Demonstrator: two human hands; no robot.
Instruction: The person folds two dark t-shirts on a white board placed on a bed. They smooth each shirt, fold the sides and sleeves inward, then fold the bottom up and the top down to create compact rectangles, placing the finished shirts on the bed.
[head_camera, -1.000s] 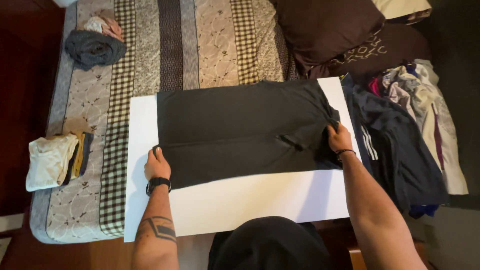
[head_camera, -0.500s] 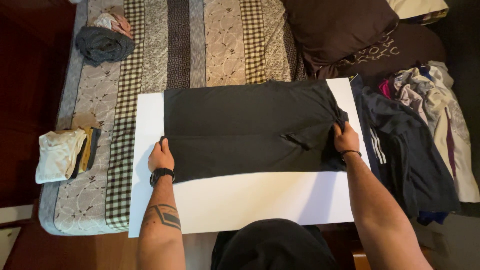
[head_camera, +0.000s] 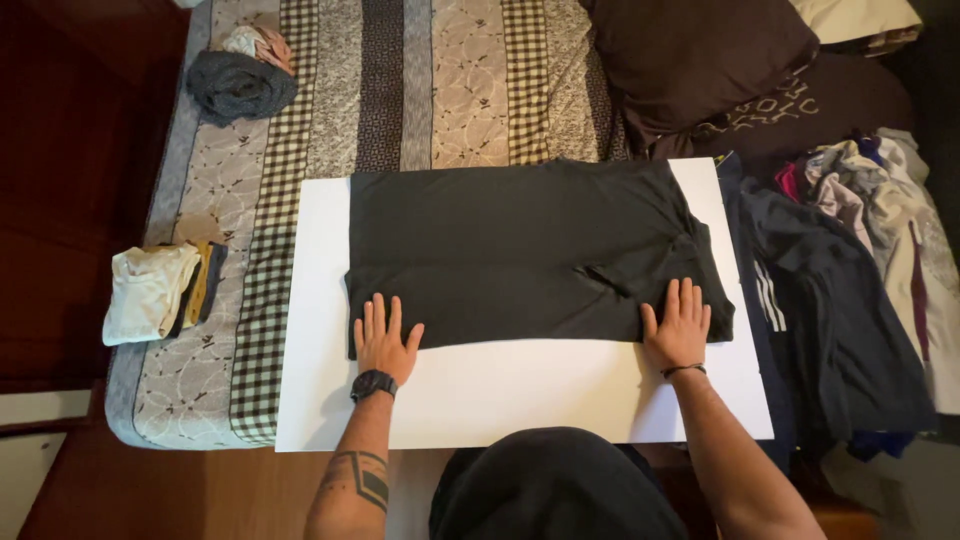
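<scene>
A black shirt (head_camera: 520, 250) lies folded lengthwise on a white board (head_camera: 500, 390) set on the bed. My left hand (head_camera: 384, 338) lies flat, fingers spread, on the shirt's near left edge. My right hand (head_camera: 678, 325) presses flat on the near right edge, beside the bunched sleeve. Neither hand grips anything.
A pile of unfolded clothes (head_camera: 850, 250) lies to the right of the board. A small folded stack (head_camera: 160, 292) sits at the left edge of the bed, and a rolled dark garment (head_camera: 238, 85) at the far left. Brown pillows (head_camera: 700, 60) lie beyond the board.
Both hands let go of the shirt's edges and moved toward me. They now lie flat and open on its near edge. The shirt's near fold is laid down.
</scene>
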